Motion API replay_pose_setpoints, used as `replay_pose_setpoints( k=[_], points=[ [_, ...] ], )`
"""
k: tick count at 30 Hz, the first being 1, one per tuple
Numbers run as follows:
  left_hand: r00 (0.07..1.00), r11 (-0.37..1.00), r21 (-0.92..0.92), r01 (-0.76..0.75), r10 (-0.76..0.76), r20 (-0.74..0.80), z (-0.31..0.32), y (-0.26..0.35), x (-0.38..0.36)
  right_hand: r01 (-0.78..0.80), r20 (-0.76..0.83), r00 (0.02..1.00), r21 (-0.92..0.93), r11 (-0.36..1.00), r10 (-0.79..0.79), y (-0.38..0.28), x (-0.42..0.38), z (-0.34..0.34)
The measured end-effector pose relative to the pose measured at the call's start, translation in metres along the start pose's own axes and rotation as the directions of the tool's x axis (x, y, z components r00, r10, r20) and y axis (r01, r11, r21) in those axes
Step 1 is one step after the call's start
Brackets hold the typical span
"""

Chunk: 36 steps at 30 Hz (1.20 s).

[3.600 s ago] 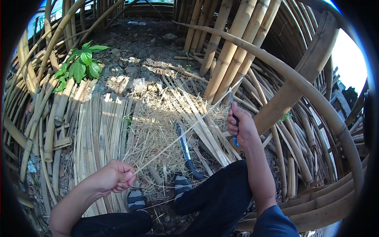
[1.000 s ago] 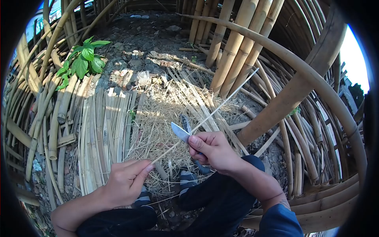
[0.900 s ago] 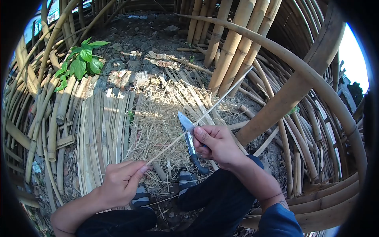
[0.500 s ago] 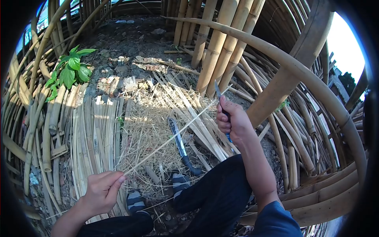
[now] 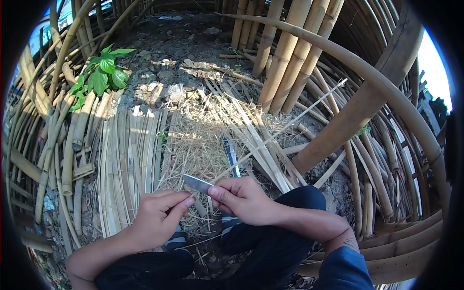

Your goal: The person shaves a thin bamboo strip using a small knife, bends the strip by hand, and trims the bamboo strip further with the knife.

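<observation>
My right hand (image 5: 244, 199) is closed round the handle of a small knife (image 5: 197, 184), thumb against the base of the blade, which points left. Close beside the blade tip, my left hand (image 5: 162, 215) is closed in a pinch on the near end of a thin bamboo strip (image 5: 285, 126). That end is mostly hidden by the fingers. From behind the hands the strip runs up and to the right, with a small curl at its far tip. Beyond the hands a machete (image 5: 230, 153) lies on the ground, its handle hidden by my right hand.
Pale shavings (image 5: 195, 150) cover the ground between my feet and the rubble. Split bamboo slats (image 5: 129, 154) lie at left, with more slats (image 5: 251, 145) right of the machete. Thick bamboo poles (image 5: 292, 58) stand ahead, and a slanting pole (image 5: 348, 116) rises at right. A green plant (image 5: 101, 72) grows at upper left.
My right hand with the knife has come down and left from the strip's far part to beside my left hand. The strip's far end now reaches further right, with a curl at its tip.
</observation>
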State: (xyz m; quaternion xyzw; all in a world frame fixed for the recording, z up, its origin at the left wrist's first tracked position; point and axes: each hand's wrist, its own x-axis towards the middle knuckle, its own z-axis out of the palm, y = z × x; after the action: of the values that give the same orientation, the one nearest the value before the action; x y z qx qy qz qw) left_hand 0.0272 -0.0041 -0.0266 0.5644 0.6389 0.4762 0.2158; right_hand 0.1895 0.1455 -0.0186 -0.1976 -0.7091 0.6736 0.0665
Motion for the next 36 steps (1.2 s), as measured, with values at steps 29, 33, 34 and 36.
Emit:
replay_pose_setpoints(
  k=[29,33,34,36],
  points=[
    [1.000,0.991,0.131,0.012,-0.015,0.022,-0.023,-0.012,-0.016,0.163,-0.582,0.808,0.371,0.914,0.092,-0.023,-0.006,-0.140],
    [0.983,0.984,0.063,0.164,-0.158,-0.094,-0.013,-0.025,-0.009,0.139,-0.499,0.867,0.249,0.958,0.004,-0.024,-0.003,-0.105],
    [0.978,0.984,0.040,0.173,-0.167,-0.126,-0.010,-0.023,-0.008,0.098,-0.428,0.903,0.267,0.959,0.027,-0.026,-0.004,-0.086],
    [0.974,0.980,0.028,0.197,-0.193,-0.119,-0.005,-0.015,-0.003,-0.001,-0.292,0.955,0.185,0.983,0.056,-0.021,0.000,-0.052]
  ],
)
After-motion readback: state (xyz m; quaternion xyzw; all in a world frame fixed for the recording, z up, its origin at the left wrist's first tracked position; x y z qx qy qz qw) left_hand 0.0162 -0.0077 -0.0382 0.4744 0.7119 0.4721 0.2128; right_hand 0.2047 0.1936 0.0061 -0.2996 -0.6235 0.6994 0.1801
